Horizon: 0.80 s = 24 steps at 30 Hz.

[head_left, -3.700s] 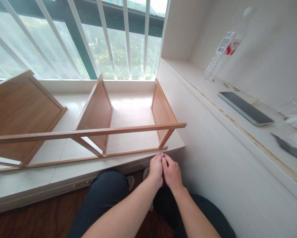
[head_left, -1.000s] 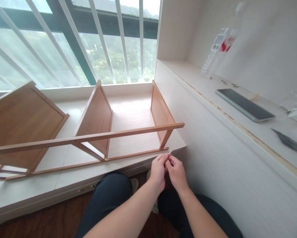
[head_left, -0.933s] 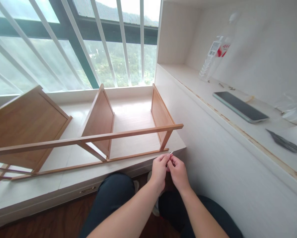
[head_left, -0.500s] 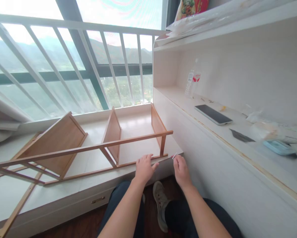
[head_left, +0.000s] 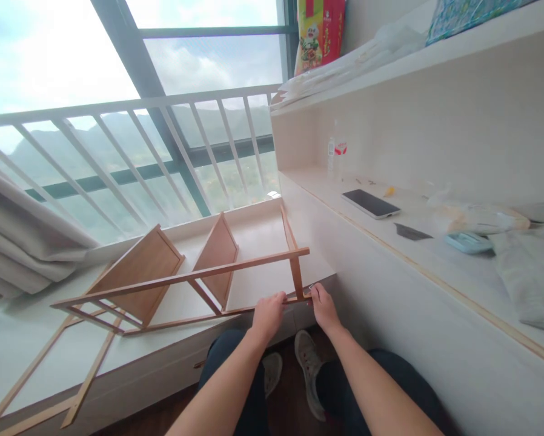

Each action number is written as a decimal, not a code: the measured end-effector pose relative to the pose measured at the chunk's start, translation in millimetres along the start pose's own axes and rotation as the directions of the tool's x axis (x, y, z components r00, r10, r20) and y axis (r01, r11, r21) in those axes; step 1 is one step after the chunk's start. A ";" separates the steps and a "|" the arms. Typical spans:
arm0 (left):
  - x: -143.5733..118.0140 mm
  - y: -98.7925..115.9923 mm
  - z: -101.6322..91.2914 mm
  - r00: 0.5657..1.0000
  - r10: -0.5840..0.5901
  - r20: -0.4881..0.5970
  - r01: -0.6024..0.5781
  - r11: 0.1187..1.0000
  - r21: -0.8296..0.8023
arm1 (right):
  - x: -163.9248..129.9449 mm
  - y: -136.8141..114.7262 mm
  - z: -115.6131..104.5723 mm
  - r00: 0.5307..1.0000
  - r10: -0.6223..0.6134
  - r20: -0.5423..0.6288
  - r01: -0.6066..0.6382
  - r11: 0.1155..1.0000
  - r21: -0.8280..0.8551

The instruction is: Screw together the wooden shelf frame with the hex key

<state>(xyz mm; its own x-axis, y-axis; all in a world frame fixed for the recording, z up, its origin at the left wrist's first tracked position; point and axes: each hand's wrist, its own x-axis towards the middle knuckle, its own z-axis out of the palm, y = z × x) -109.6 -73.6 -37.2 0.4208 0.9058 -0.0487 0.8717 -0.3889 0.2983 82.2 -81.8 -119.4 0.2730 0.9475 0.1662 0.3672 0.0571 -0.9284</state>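
Observation:
A wooden shelf frame (head_left: 249,264) lies on its side on the white window bench, its slatless boards slanting up between two long rails. My left hand (head_left: 268,316) is closed round the lower rail near its right end. At that end's corner, my right hand (head_left: 325,310) is pinched on a small thin metal tool (head_left: 312,287), its tip against or close to the frame. Fingers hide most of the tool, so its exact kind cannot be told.
Another flat wooden frame (head_left: 88,375) lies to the left. On the right, a white cabinet ledge carries a phone (head_left: 371,203), a clear bottle (head_left: 337,158), a dark flat piece (head_left: 412,232) and a light-blue object (head_left: 469,243). A white railing (head_left: 172,130) stands before the window.
My right hand has brought the small tool to the frame's corner. My left hand has gone from resting with spread fingers to gripping the lower rail. The view has tilted up.

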 end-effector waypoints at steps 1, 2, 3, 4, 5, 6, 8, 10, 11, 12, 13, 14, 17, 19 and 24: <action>-2.1 1.9 -1.7 1.000 0.011 0.004 -0.011 1.000 -0.011 | -0.5 -2.1 -0.2 1.000 0.007 -0.008 -0.007 1.000 0.013; -4.0 4.2 -3.2 1.000 0.023 0.009 -0.023 0.999 -0.023 | -1.2 -4.6 -0.6 1.000 0.009 -0.011 -0.009 1.000 0.027; -5.6 6.7 -4.4 0.999 0.036 0.018 -0.035 0.999 -0.036 | -2.3 -7.6 -1.1 1.000 0.008 -0.011 -0.007 0.999 0.041; -6.9 9.4 -5.2 0.999 0.048 0.026 -0.046 0.998 -0.051 | -3.7 -10.9 -1.6 1.000 0.005 -0.008 -0.005 0.998 0.057; -7.9 12.3 -5.6 0.998 0.059 0.034 -0.057 0.996 -0.067 | -5.4 -14.5 -1.8 1.000 0.003 -0.003 -0.003 0.997 0.073; -8.5 15.2 -5.7 0.997 0.068 0.039 -0.064 0.994 -0.085 | -7.4 -18.1 -1.9 1.000 0.001 0.003 -0.002 0.996 0.091; -9.1 20.6 -5.3 0.997 0.071 0.037 -0.066 0.991 -0.119 | -11.4 -25.2 -1.9 1.000 0.003 0.014 -0.005 0.991 0.133; -9.2 24.7 -5.7 0.998 0.053 0.024 -0.048 0.987 -0.153 | -14.6 -31.4 -2.5 1.000 0.013 0.027 -0.018 0.982 0.186; -9.0 26.1 -6.7 0.999 0.042 0.018 -0.038 0.985 -0.170 | -15.6 -34.0 -3.2 0.999 0.024 0.036 -0.031 0.975 0.218; -8.8 27.1 -8.5 0.999 0.033 0.012 -0.030 0.981 -0.190 | -16.1 -36.4 -4.0 0.998 0.039 0.047 -0.050 0.966 0.254; -8.4 27.7 -11.2 1.000 0.027 0.006 -0.025 0.977 -0.213 | -16.2 -38.5 -5.0 0.997 0.055 0.061 -0.071 0.953 0.293; -7.8 28.0 -14.9 1.000 0.026 0.001 -0.025 0.971 -0.237 | -15.8 -40.4 -6.0 0.995 0.070 0.074 -0.091 0.938 0.333; -3.6 29.0 -32.1 0.999 0.031 -0.016 -0.035 0.951 -0.307 | -12.4 -45.7 -8.4 0.992 0.088 0.095 -0.121 0.889 0.441; 1.4 30.4 -48.6 0.999 0.037 -0.033 -0.046 0.939 -0.340 | -9.4 -48.4 -9.0 0.993 0.083 0.085 -0.114 0.865 0.488; 19.4 37.1 -108.1 0.993 0.050 -0.107 -0.085 0.935 -0.346 | -4.3 -49.8 -8.4 0.996 0.088 0.025 -0.088 0.845 0.528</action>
<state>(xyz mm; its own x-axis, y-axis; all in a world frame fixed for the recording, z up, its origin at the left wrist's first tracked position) -96.3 -52.3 76.0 0.4346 0.8980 0.0691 0.6920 -0.3821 0.6125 70.2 -91.4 -71.1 0.2821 0.9564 0.0757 -0.1835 0.1312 -0.9742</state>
